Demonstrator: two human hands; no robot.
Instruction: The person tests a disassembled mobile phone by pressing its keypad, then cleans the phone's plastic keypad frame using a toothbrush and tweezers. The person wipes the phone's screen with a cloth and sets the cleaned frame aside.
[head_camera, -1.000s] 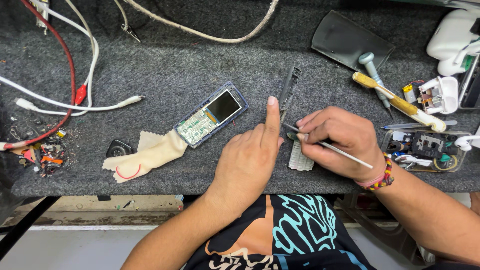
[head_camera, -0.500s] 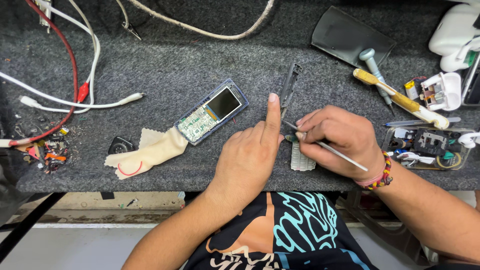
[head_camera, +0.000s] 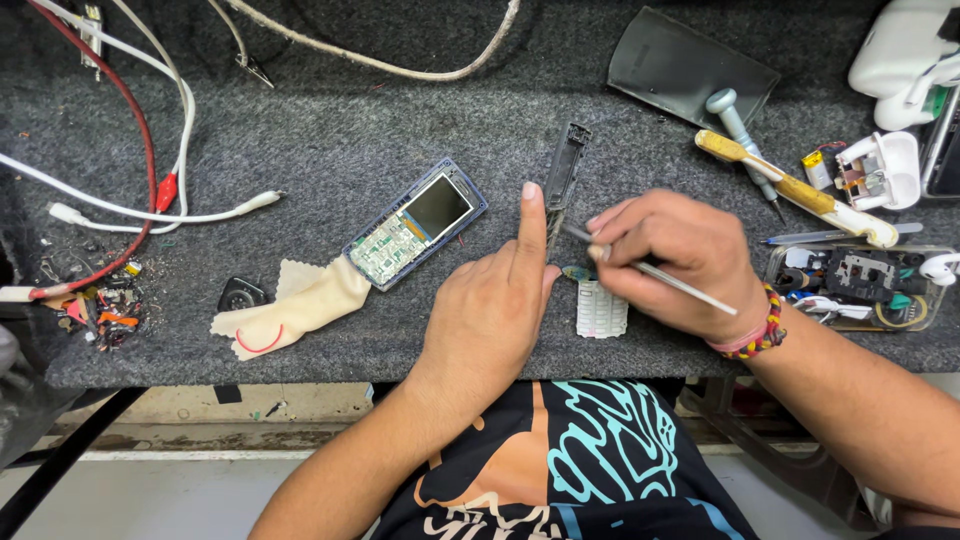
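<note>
My left hand (head_camera: 497, 300) rests on the grey felt bench (head_camera: 330, 120), index finger stretched out and pressing beside a narrow dark plastic frame strip (head_camera: 563, 172). My right hand (head_camera: 678, 260) grips thin metal tweezers (head_camera: 690, 290), their tip at the strip's lower end by my left fingertip. Just below the hands lies a white keypad (head_camera: 601, 312). An opened phone (head_camera: 414, 224) with bare circuit board and screen lies to the left, one end on a cream cloth (head_camera: 300, 308).
White and red cables (head_camera: 150, 150) trail across the left. A dark back cover (head_camera: 690, 70), two screwdrivers (head_camera: 790, 190), white chargers (head_camera: 890, 60) and a clear tray of parts (head_camera: 860, 285) crowd the right. Small scraps (head_camera: 95, 310) lie at the left edge.
Both hands stay at the frame strip; the tweezers' tip has shifted slightly.
</note>
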